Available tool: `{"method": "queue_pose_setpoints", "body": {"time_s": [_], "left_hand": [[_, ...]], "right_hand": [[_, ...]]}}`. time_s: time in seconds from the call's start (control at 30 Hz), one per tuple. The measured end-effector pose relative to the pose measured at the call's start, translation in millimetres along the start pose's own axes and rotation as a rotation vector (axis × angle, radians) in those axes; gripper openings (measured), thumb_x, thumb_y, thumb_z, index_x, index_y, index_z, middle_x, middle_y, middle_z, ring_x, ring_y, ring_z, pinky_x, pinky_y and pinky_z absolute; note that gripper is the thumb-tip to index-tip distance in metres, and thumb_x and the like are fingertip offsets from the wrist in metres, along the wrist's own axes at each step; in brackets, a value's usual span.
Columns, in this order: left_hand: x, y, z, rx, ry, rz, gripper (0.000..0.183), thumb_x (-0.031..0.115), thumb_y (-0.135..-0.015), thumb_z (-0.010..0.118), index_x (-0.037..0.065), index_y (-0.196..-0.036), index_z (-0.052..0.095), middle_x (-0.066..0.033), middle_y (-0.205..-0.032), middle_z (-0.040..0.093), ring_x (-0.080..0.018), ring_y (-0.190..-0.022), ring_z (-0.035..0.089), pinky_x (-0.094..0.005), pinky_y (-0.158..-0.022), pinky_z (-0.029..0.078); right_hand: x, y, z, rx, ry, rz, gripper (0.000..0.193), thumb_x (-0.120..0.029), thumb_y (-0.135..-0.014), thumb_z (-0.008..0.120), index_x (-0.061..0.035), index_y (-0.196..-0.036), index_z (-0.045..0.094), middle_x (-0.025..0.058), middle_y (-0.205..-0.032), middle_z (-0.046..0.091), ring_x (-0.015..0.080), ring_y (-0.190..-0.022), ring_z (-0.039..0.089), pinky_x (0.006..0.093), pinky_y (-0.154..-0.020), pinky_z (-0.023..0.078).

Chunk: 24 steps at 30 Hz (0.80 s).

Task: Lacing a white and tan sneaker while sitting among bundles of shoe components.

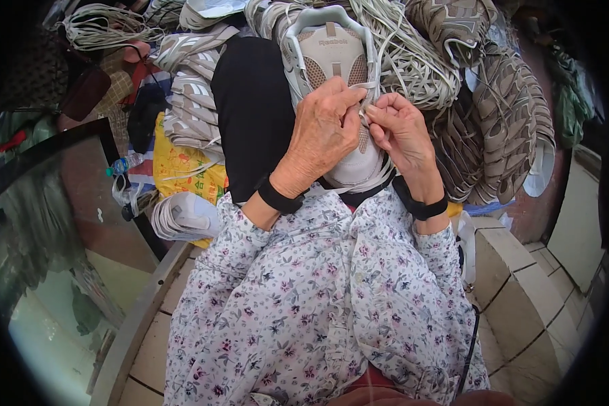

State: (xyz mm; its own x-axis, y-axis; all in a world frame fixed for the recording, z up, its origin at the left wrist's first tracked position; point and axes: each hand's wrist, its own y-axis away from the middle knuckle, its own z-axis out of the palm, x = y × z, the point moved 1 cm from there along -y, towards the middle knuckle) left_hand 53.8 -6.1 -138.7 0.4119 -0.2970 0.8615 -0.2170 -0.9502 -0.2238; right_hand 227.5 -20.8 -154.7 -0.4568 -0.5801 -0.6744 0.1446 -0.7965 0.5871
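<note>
A beige and white shoe upper [330, 54] with a mesh tongue lies over my lap, its toe toward me. My left hand [321, 132] is closed at the eyelet edge, thumb and forefinger pinching a pale flat shoelace [362, 86]. On the other side of that edge, my right hand [404, 132] pinches the same lace between thumb and fingertip. Both sets of fingertips nearly meet over the right row of eyelets. The fingers cover the exact hole and the lace end. More lace lies loosely across the toe.
Past my right hand hangs a thick bundle of pale laces [416, 61]. Nested stacks of grey-brown uppers [514, 135] lie to the right, with lighter uppers [193, 111] to the left. A yellow bag [172, 159] and a plastic bottle [123, 164] sit at the left.
</note>
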Motion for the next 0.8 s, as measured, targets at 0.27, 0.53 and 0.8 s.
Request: {"method": "queue_pose_setpoints", "body": {"time_s": [0.27, 0.53, 0.8], "left_hand": [[-3, 0, 2, 0.002, 0.023, -0.016, 0.024, -0.004, -0.084, 0.062, -0.002, -0.106, 0.072, -0.0103, -0.076, 0.057, -0.0191, -0.059, 0.057, -0.0310, -0.056, 0.044], [-5, 1, 3, -0.025, 0.038, -0.036, 0.023, -0.003, -0.085, 0.064, -0.001, -0.107, 0.072, -0.0088, -0.076, 0.057, -0.0165, -0.057, 0.055, -0.0293, -0.054, 0.043], [-6, 2, 4, -0.011, 0.040, -0.051, 0.021, -0.003, -0.086, 0.065, -0.001, -0.105, 0.072, -0.0083, -0.077, 0.059, -0.0150, -0.057, 0.055, -0.0286, -0.055, 0.044]], "right_hand": [[-8, 8, 17, 0.081, 0.566, -0.334, 0.013, 0.002, -0.091, 0.068, -0.0018, -0.093, 0.056, 0.0062, -0.075, 0.066, 0.0086, -0.053, 0.060, 0.0203, -0.043, 0.044], [-6, 3, 15, 0.032, 0.368, -0.336, 0.015, -0.004, -0.090, 0.074, 0.0000, -0.091, 0.059, 0.0032, -0.073, 0.065, 0.0054, -0.050, 0.057, 0.0179, -0.039, 0.039], [-4, 9, -7, -0.038, 0.361, -0.139, 0.012, -0.008, -0.093, 0.072, 0.0005, -0.101, 0.069, 0.0009, -0.074, 0.066, 0.0048, -0.061, 0.060, 0.0181, -0.052, 0.046]]}}
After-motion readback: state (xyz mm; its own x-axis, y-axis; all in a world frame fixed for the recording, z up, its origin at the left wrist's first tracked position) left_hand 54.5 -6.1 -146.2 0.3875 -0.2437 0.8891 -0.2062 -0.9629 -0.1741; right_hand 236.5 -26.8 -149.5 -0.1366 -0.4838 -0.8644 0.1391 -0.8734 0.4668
